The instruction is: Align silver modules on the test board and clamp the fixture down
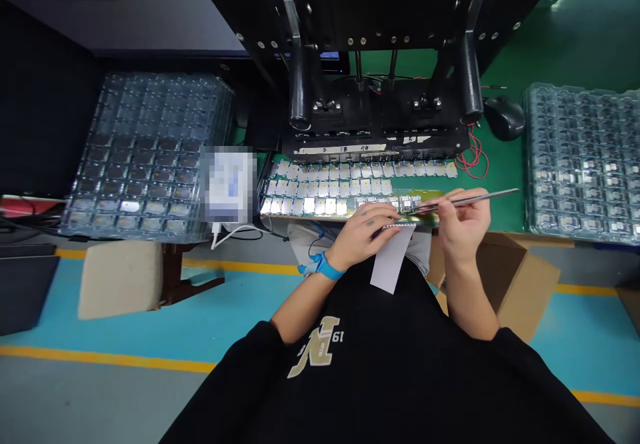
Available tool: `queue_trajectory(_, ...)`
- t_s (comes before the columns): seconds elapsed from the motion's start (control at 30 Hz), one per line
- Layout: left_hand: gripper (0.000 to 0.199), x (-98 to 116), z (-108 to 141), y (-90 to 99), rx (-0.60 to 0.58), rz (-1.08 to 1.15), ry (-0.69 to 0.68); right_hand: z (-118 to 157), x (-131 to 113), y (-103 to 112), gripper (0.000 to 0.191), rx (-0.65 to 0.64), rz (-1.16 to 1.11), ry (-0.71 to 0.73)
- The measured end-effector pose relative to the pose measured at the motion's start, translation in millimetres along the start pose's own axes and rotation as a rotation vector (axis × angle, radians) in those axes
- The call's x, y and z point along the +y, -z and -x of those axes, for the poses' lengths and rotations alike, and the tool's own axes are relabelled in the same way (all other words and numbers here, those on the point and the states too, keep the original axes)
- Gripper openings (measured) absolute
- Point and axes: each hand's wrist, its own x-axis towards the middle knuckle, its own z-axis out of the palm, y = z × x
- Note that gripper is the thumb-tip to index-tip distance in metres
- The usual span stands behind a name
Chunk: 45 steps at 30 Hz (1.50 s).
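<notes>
My right hand (463,225) pinches a pair of slim metal tweezers (465,201), their tips pointing left over the board's near edge. My left hand (363,235) grips the top of a white paper strip (393,261), which hangs down toward my lap. A dark, patterned band (395,228) runs along the strip's upper end, too small to identify. Just beyond both hands lie rows of small silver-and-gold electronic modules (340,187) on a green mat (503,214). A blue wrist strap (323,267) circles my left wrist.
A black metal fixture (375,97) with upright handles stands behind the modules. Clear blister trays of components (145,154) (583,161) flank the bench. A black mouse (504,117), red wires (473,154), a pixelated white item (230,187) and a cardboard box (520,284) are nearby.
</notes>
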Motion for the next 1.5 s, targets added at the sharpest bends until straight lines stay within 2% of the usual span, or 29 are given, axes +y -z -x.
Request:
queue_trajectory(0.1, 0.006, 11, -3, 5.6, 0.032, 0.050, 0.001, 12, -19, 0, 0.026, -0.068, -0.053, 0.056)
queue_trajectory(0.2, 0.003, 19, -6, 9.0, 0.062, 0.088, -0.020, 18, -26, -3, 0.022, -0.112, -0.092, 0.065)
queue_trajectory(0.67, 0.005, 28, -4, 13.9, 0.080, 0.122, 0.011, 24, -27, -6, 0.022, -0.124, -0.095, 0.074)
queue_trajectory(1.1, 0.004, 25, -3, 12.4, 0.068, 0.132, 0.019, 24, -23, -6, 0.020, -0.144, -0.151, 0.101)
queue_trajectory(1.2, 0.004, 23, -3, 10.0, 0.068, 0.129, 0.023, 19, -18, -3, 0.020, -0.140, -0.192, 0.076)
queue_trajectory(1.27, 0.003, 21, -3, 6.5, 0.060, 0.093, 0.013, 10, -9, 3, 0.022, -0.085, -0.160, 0.050)
queue_trajectory(1.4, 0.005, 9, -5, -5.6, -0.035, -0.074, -0.075, -18, 20, 16, 0.031, 0.082, -0.007, -0.046)
queue_trajectory(1.5, 0.008, -4, -6, -16.1, -0.099, -0.183, -0.153, -33, 40, 20, 0.039, 0.076, 0.056, -0.140)
